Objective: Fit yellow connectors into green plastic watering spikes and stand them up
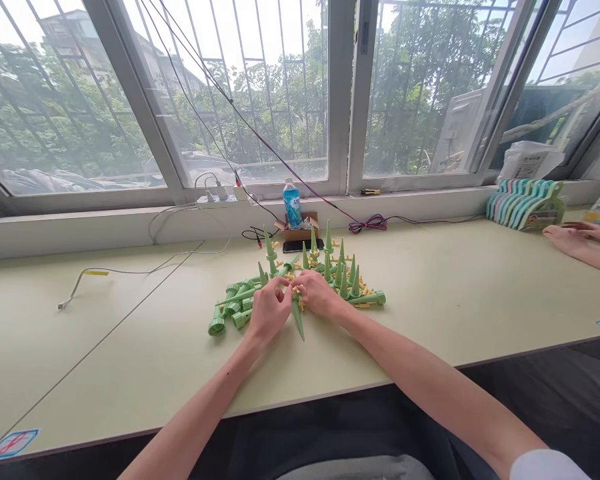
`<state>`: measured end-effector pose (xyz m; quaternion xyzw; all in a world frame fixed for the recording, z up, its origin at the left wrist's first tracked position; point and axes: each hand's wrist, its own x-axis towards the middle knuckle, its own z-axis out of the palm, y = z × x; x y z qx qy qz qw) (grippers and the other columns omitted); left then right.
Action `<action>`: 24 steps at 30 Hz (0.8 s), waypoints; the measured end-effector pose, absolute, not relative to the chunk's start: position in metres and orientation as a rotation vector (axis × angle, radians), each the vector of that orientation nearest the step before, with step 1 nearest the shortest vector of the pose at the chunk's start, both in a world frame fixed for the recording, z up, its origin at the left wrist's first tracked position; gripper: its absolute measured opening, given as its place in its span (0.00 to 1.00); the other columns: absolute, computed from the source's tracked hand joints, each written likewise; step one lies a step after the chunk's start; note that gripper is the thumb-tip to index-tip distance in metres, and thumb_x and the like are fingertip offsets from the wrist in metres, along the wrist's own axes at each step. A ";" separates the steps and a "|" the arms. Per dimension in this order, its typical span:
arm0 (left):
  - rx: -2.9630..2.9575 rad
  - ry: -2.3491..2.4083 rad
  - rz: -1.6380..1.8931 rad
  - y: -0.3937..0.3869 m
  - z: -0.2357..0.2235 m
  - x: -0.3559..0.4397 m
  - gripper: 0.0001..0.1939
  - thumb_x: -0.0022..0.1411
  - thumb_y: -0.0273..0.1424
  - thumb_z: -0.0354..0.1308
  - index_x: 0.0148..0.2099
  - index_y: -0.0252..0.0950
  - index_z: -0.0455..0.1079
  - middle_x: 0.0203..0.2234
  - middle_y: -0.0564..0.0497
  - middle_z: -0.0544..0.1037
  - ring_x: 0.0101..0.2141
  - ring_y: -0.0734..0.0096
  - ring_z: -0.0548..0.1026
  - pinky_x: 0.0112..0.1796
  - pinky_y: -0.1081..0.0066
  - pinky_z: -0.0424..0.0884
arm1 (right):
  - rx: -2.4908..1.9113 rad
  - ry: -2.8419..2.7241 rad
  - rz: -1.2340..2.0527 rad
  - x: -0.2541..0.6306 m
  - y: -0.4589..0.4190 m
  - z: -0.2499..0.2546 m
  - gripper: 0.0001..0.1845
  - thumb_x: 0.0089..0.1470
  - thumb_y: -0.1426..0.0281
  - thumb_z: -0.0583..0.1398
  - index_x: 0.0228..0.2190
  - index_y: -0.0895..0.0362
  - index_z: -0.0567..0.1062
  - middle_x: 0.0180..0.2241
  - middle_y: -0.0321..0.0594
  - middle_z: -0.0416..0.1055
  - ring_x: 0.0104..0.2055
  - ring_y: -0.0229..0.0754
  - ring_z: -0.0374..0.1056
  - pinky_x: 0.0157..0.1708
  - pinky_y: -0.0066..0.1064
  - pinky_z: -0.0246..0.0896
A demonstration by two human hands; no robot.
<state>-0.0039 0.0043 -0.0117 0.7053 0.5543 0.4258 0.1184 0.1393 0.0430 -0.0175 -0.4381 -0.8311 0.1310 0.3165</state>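
My left hand [270,310] and my right hand [319,293] meet at the front of a pile of green plastic spikes. Between them is one green spike [299,321], its pointed end towards me. The left fingers are closed at its wide end, partly hidden. My right fingers pinch a small yellow plastic piece [295,289] at that same end. Left of the hands lie several green spikes [240,297] on their sides, one with its round threaded cap [217,325] facing me. To the right stand several upright spikes [344,280] among small yellow pieces [365,291].
Behind the pile are a black phone [300,247], a small cardboard box [303,233] and a blue bottle [293,205]. A white cable [130,271] crosses the table's left side. Green and pink hangers [525,203] stand at the far right, near another person's hands [575,238].
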 end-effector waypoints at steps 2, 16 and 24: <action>2.067 1.612 1.242 0.005 -0.012 -0.004 0.08 0.60 0.36 0.52 0.34 0.37 0.68 0.11 0.62 0.59 0.15 0.76 0.57 0.26 0.73 0.60 | -1.162 -2.199 0.325 0.139 0.043 -0.017 0.16 0.56 0.81 0.54 0.36 0.59 0.81 0.31 0.41 0.65 0.34 0.39 0.62 0.36 0.28 0.56; 2.125 1.582 1.229 0.006 -0.014 -0.004 0.09 0.61 0.35 0.51 0.34 0.37 0.69 0.11 0.61 0.60 0.15 0.75 0.59 0.25 0.73 0.59 | -1.269 -2.282 0.227 0.137 0.045 -0.021 0.14 0.54 0.81 0.55 0.36 0.57 0.78 0.30 0.40 0.62 0.34 0.40 0.60 0.34 0.28 0.52; 2.131 1.576 1.216 0.006 -0.014 -0.004 0.08 0.60 0.35 0.52 0.34 0.37 0.68 0.11 0.61 0.60 0.16 0.75 0.59 0.25 0.74 0.58 | -1.271 -2.309 0.219 0.137 0.045 -0.021 0.11 0.54 0.80 0.56 0.32 0.58 0.77 0.32 0.42 0.62 0.36 0.41 0.60 0.34 0.28 0.53</action>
